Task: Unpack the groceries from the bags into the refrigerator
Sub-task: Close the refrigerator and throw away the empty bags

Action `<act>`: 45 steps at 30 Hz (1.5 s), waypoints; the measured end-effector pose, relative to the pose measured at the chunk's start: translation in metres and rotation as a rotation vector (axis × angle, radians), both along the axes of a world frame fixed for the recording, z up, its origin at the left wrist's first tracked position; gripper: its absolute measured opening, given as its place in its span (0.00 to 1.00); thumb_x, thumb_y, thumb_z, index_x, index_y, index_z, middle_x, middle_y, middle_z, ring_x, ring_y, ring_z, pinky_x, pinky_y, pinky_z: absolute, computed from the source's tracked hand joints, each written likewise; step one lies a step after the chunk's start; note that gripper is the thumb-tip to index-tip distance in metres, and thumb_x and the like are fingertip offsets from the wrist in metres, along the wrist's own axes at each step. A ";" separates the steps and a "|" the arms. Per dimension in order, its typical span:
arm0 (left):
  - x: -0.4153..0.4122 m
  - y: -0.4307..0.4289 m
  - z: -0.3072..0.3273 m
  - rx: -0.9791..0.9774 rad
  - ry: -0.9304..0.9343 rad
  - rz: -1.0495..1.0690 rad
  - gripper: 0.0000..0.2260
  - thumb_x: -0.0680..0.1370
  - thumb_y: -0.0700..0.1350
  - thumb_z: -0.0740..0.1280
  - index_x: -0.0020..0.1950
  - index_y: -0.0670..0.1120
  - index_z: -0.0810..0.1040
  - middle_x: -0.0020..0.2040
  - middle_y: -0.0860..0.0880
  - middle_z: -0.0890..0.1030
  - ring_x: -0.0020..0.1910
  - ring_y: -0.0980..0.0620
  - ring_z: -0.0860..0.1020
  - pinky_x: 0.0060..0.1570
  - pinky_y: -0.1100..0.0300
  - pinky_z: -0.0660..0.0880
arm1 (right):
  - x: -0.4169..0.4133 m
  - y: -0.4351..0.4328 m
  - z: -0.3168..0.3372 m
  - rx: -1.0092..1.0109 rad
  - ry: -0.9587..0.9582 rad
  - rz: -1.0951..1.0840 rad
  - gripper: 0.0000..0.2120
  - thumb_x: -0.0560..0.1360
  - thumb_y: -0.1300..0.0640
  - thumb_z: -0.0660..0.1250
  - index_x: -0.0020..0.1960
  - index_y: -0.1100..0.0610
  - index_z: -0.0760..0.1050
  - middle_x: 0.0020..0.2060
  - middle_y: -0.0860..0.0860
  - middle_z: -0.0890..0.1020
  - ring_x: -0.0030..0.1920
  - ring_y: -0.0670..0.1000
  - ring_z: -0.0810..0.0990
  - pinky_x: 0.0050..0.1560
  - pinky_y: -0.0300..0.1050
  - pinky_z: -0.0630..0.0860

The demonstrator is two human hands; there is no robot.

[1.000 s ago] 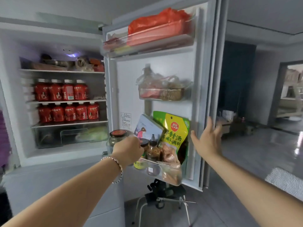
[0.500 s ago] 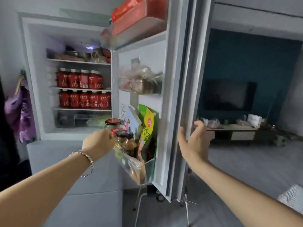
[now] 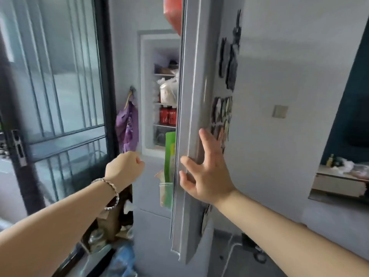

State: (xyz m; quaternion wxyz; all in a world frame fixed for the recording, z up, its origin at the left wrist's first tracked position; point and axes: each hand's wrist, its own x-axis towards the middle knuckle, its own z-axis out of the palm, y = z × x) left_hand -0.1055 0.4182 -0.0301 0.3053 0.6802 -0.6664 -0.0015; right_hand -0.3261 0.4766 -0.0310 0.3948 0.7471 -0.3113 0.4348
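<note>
On the near edge of the refrigerator door (image 3: pixel 191 96), at mid height: straight, spread fingers (image 3: pixel 207 142) of the right hand (image 3: pixel 207 174), pressed flat to the grey panel, thumb at the door's rim, gripping nothing. Just left of that thumb, in a clear door bin: a green packet (image 3: pixel 169 154), upright. Further left, apart from the door: the left hand (image 3: pixel 125 168), curled into a fist, nothing seen in it, a bracelet (image 3: pixel 111 193) round the wrist. Above and beyond those knuckles, through the narrow gap: the refrigerator (image 3: pixel 146 96) interior, red bottles (image 3: pixel 167 116) on one shelf, a white bagged item (image 3: pixel 168 92) on the shelf above. High over the right fingertips: a red bag (image 3: pixel 172 15) in the top door bin. Just right of them: dark magnets (image 3: pixel 229 62) on the door front. Below the left wrist, on the floor: a brown paper bag (image 3: pixel 110 220) and a blue plastic bag (image 3: pixel 124 256). Left of the fist: a purple garment (image 3: pixel 128 126) hanging on the wall, then a barred glass door (image 3: pixel 60 76).
</note>
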 end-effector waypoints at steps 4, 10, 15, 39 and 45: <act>0.052 -0.023 -0.005 0.055 0.013 0.048 0.10 0.74 0.44 0.59 0.40 0.43 0.78 0.36 0.48 0.83 0.35 0.46 0.82 0.42 0.55 0.79 | 0.070 -0.043 0.002 -0.016 0.021 0.013 0.09 0.67 0.53 0.64 0.41 0.59 0.78 0.67 0.63 0.62 0.69 0.66 0.59 0.75 0.55 0.52; 0.143 -0.091 0.000 0.082 -0.013 0.076 0.09 0.74 0.44 0.59 0.40 0.45 0.77 0.37 0.48 0.83 0.36 0.48 0.82 0.42 0.53 0.80 | 0.170 -0.144 0.007 -0.001 0.157 -0.091 0.12 0.64 0.49 0.68 0.42 0.57 0.80 0.67 0.63 0.60 0.68 0.65 0.59 0.69 0.63 0.53; 0.202 -0.161 0.007 0.118 0.018 0.037 0.10 0.75 0.43 0.58 0.42 0.45 0.78 0.37 0.49 0.84 0.33 0.51 0.82 0.43 0.54 0.80 | 0.233 -0.235 0.009 0.050 0.175 -0.219 0.16 0.59 0.50 0.76 0.40 0.59 0.80 0.69 0.62 0.59 0.69 0.64 0.57 0.74 0.54 0.42; 0.257 -0.493 0.009 0.294 -0.186 -0.033 0.12 0.76 0.43 0.55 0.51 0.45 0.78 0.50 0.47 0.80 0.47 0.47 0.79 0.43 0.57 0.74 | 0.279 -0.605 0.022 0.244 0.404 -0.966 0.42 0.56 0.30 0.70 0.58 0.60 0.80 0.61 0.65 0.73 0.63 0.66 0.64 0.70 0.67 0.44; 0.246 -0.520 0.014 0.290 -0.160 -0.104 0.08 0.75 0.42 0.57 0.38 0.45 0.72 0.32 0.51 0.73 0.34 0.50 0.73 0.33 0.60 0.68 | 0.282 -0.610 0.018 0.204 0.351 -1.039 0.39 0.59 0.37 0.71 0.62 0.62 0.76 0.64 0.63 0.61 0.64 0.64 0.61 0.69 0.66 0.40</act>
